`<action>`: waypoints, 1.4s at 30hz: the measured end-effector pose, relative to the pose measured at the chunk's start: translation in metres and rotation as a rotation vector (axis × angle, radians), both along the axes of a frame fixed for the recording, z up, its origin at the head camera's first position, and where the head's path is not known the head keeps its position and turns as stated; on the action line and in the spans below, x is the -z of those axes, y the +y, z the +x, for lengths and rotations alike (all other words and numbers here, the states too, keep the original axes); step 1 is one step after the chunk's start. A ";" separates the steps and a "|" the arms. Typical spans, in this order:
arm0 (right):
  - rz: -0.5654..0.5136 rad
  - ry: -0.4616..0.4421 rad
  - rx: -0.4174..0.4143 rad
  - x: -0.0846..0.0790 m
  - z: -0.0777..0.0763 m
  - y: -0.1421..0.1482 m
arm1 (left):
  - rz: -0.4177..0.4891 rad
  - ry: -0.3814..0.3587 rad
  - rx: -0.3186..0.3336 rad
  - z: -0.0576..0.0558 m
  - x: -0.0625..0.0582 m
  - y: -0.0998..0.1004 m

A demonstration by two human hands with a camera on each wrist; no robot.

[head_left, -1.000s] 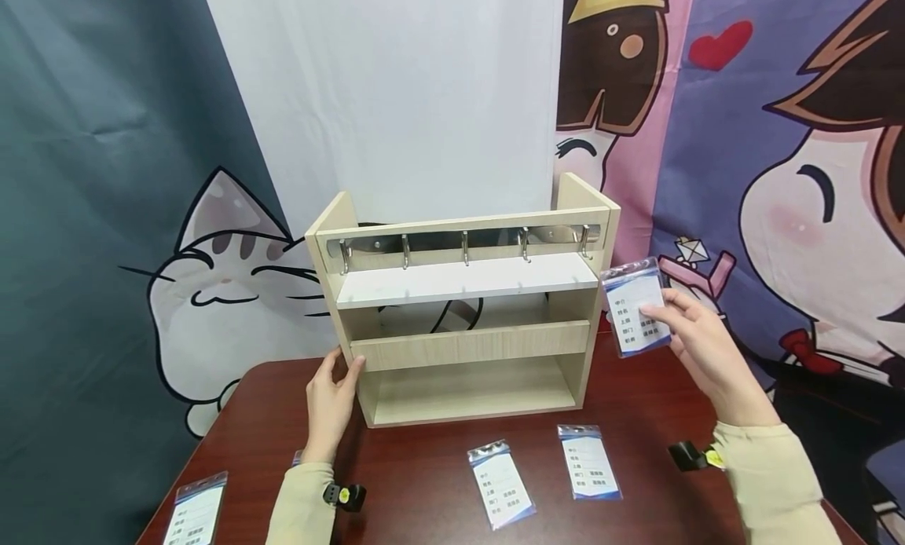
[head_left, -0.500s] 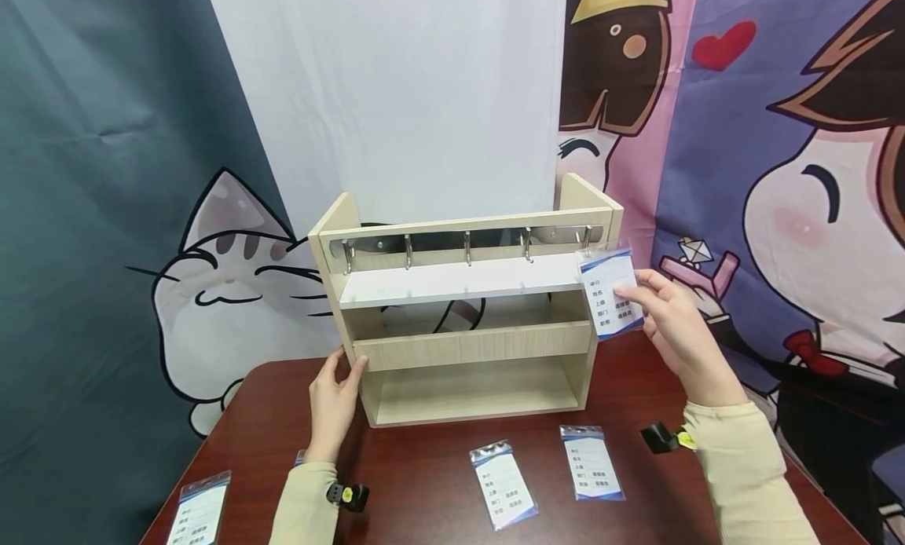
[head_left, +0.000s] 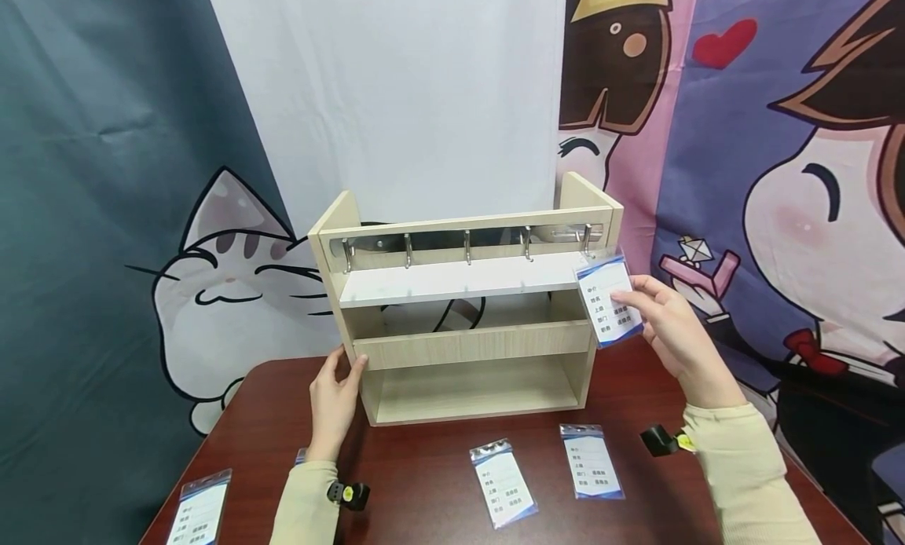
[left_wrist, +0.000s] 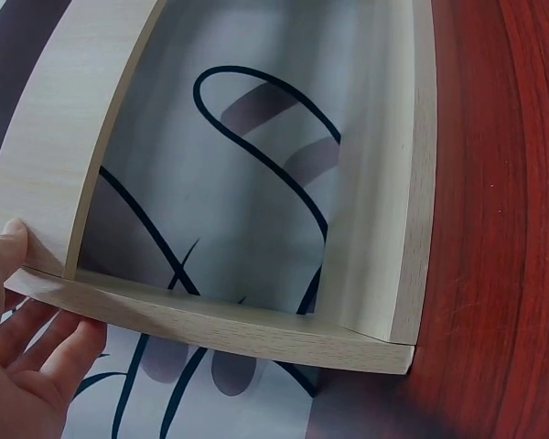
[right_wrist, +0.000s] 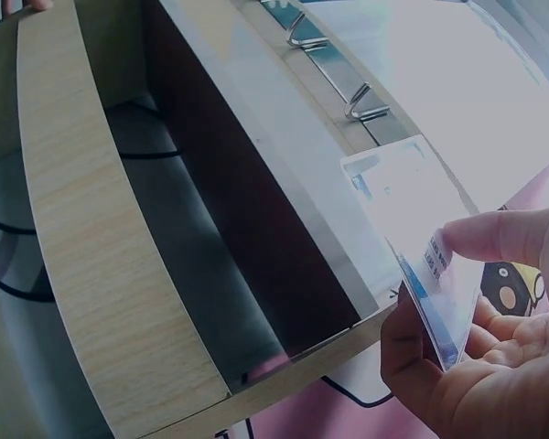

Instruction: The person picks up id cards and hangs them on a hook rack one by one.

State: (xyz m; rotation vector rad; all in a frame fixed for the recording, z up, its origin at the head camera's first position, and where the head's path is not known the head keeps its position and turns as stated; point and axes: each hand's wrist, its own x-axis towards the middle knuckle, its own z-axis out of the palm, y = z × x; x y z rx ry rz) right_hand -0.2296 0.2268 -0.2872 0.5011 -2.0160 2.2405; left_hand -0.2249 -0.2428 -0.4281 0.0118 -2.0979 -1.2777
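Note:
A pale wooden shelf rack [head_left: 470, 346] stands on the table, a metal strip with several hooks across its top front. My left hand [head_left: 332, 404] grips its left side; in the left wrist view the thumb [left_wrist: 9, 242] lies on the front slat and the fingers curl against the outer side panel. In my right hand [head_left: 668, 333] is an ID badge [head_left: 604, 301] in a clear plastic sleeve, pinched at its right edge between thumb and fingers. The badge's top overlaps the rack's right end, just below the rightmost hook [head_left: 587, 237]. Glare whitens the badge [right_wrist: 403, 201] in the right wrist view.
Two more badges lie on the dark red table [head_left: 417, 482] before the rack: one in the middle [head_left: 503, 486], another to its right [head_left: 592, 464]. A further badge [head_left: 199, 510] lies at the left edge, and one is mostly hidden behind the left wrist. Printed curtains hang behind.
My right hand has carried the badge leftward from beside the rack to its right end under the last hook, and tilted it slightly in the last half second. The left hand has stayed put.

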 end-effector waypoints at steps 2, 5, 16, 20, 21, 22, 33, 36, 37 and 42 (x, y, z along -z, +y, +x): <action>0.024 -0.007 0.010 -0.001 0.001 0.000 | 0.002 -0.002 -0.003 0.000 0.000 0.000; 0.052 -0.015 0.026 -0.004 0.002 0.000 | 0.001 -0.004 -0.006 0.000 0.001 0.000; 0.090 -0.015 0.119 -0.014 0.011 0.003 | 0.007 -0.019 -0.014 0.000 0.003 0.001; 0.124 0.007 0.168 -0.019 0.012 0.004 | 0.009 -0.013 -0.021 0.000 0.003 0.001; 0.132 0.009 0.177 -0.020 0.012 0.004 | 0.006 -0.011 -0.022 0.000 0.003 0.001; 0.152 0.014 0.189 -0.021 0.012 0.004 | 0.005 -0.010 -0.023 0.000 0.003 0.001; 0.310 0.059 0.274 -0.028 0.011 0.005 | 0.009 -0.002 -0.016 0.000 0.003 0.002; 0.354 0.051 0.283 -0.029 0.012 0.004 | 0.016 0.002 -0.018 0.000 0.003 0.002; 0.367 0.046 0.284 -0.029 0.012 0.003 | 0.018 0.002 -0.019 0.000 0.003 0.002; 0.378 0.026 0.290 -0.025 0.013 0.001 | 0.021 -0.011 -0.016 0.001 0.003 0.003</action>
